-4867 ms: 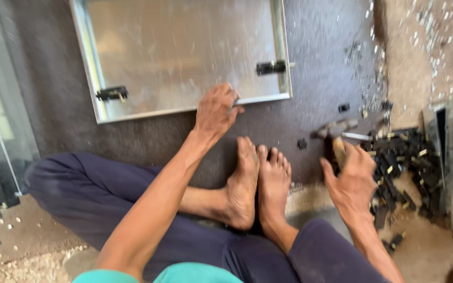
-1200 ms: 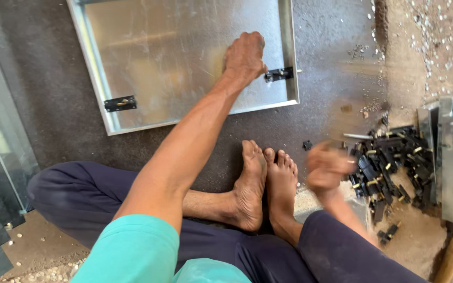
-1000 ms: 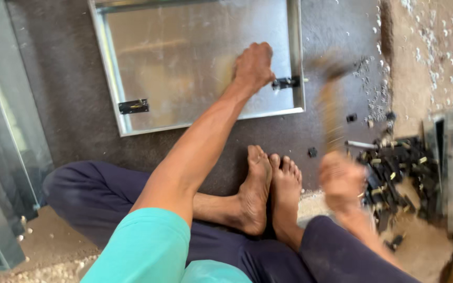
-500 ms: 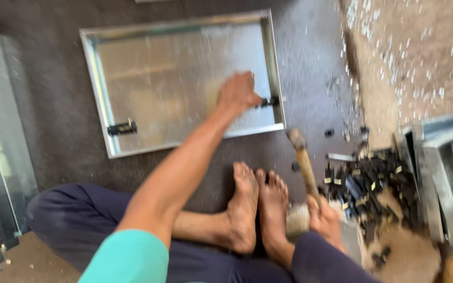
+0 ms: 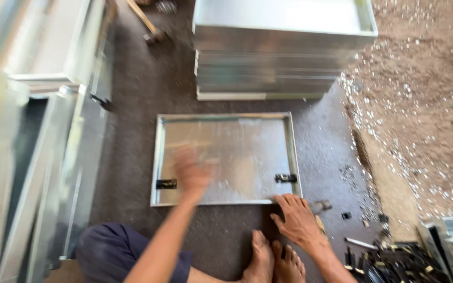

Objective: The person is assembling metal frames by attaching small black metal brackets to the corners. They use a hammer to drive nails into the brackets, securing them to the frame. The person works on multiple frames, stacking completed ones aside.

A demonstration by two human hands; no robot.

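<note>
Two hands work the shallow metal tray (image 5: 226, 157) lying flat on the floor: the left hand (image 5: 192, 170), blurred and apparently empty, hovers near the black latch (image 5: 166, 184), while the right hand (image 5: 297, 222), fingers spread, rests at the near rim.

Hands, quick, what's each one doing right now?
Left hand: blurred over the metal tray; grip cannot be told.
Right hand: open, fingers at the tray's near edge, holding nothing.
</note>
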